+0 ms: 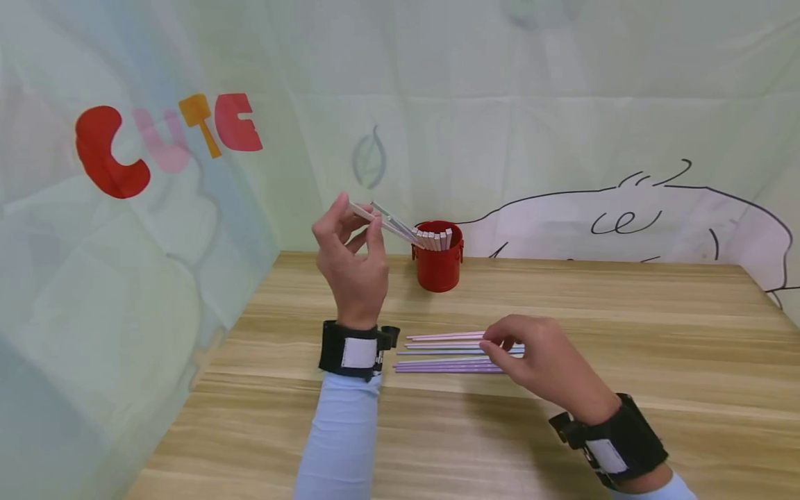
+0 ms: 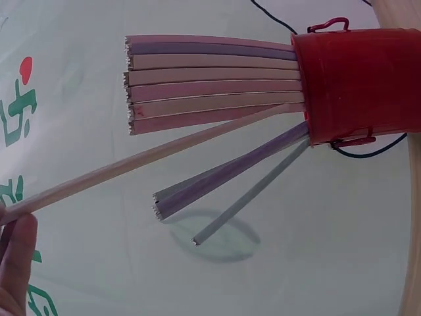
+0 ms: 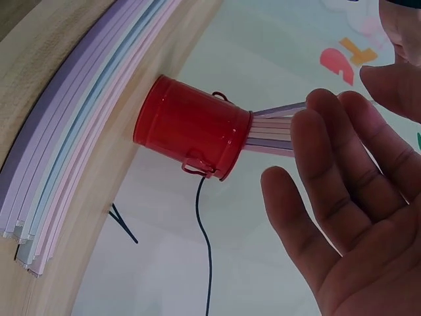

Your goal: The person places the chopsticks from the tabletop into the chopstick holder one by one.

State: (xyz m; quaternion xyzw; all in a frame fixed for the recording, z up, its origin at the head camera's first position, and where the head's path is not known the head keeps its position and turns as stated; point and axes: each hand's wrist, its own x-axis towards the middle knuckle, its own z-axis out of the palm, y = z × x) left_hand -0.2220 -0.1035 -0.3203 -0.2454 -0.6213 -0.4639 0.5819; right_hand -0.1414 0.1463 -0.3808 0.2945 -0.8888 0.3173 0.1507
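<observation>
My left hand (image 1: 356,267) is raised beside a small red bucket (image 1: 439,272) and pinches the upper end of a pale pink chopstick (image 2: 131,161). That chopstick slants down to the bucket's rim. Several pastel chopsticks (image 2: 214,78) stand in the bucket with their thick ends up, and a few others (image 2: 223,178) lean out towards my left hand. My right hand (image 1: 544,354), fingers loosely bent, is over the right end of a row of purple, blue and pink chopsticks (image 1: 437,369) lying on the table. Nothing shows between its fingers in the right wrist view.
The wooden table (image 1: 281,298) ends at a hanging printed cloth (image 1: 531,139) just behind the bucket. Another side of the cloth (image 1: 144,298) bounds the table's left edge. Small handles (image 3: 195,166) stick out from the bucket's sides.
</observation>
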